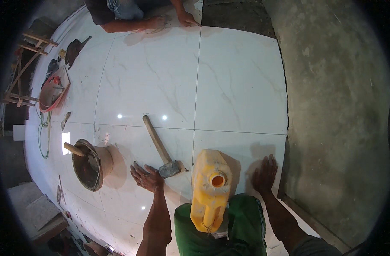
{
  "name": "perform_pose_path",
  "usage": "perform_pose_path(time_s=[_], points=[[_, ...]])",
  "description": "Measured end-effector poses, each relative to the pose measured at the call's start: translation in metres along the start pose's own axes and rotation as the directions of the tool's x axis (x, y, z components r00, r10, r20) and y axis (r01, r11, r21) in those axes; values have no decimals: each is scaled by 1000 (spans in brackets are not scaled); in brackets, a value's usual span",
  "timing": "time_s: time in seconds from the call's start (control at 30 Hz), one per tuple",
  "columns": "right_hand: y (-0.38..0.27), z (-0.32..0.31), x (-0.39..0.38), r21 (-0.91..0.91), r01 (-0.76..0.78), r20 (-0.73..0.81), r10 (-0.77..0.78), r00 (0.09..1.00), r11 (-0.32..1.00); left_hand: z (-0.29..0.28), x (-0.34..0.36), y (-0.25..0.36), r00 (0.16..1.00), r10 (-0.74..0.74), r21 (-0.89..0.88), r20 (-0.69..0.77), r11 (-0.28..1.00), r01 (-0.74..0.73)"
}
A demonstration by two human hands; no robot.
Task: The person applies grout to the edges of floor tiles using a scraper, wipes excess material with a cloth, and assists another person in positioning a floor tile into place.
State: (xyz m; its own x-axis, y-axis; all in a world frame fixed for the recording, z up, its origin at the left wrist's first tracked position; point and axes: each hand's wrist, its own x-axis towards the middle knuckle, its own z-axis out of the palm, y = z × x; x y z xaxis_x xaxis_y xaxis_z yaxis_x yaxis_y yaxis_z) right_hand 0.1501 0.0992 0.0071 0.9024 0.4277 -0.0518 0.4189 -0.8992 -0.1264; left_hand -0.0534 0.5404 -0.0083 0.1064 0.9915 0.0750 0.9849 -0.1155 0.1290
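Both palms rest on glossy white veined floor tiles. My left hand lies open with fingers spread, just left of the grey head of a wooden-handled mallet. My right hand also lies open, near the tile edge beside the wall. A yellow plastic jerrycan with an open mouth sits between my hands, against my green-trousered knees. A dirty bucket with a wooden-handled tool in it stands to the left.
A co-worker's hands are at the far tile edge beside a dark untiled patch. A red tub, green hose and wooden frame are at left. A grey concrete wall runs along the right.
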Motion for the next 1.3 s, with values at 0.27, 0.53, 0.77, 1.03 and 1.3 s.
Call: perform_pose_path(time_s=[0.27,0.53,0.77,1.03,1.3], points=[[-3,-4,6,24,-8,14,8,1000,1000,-2,1,2,1000,10,-25,-13,1000,-10],[6,6,6,-41,13,-9,-14,1000,999,14,1,-6,1000,-30,44,-7,999,30],[21,22,-1,-48,48,-89,-52,995,998,20,-2,-7,994,-110,81,-18,990,111],[19,26,-1,-67,26,-74,-31,997,997,20,0,-13,991,-136,92,-10,986,137],[24,22,-3,-73,39,-55,-43,998,997,16,-3,-9,986,-169,77,0,983,169]])
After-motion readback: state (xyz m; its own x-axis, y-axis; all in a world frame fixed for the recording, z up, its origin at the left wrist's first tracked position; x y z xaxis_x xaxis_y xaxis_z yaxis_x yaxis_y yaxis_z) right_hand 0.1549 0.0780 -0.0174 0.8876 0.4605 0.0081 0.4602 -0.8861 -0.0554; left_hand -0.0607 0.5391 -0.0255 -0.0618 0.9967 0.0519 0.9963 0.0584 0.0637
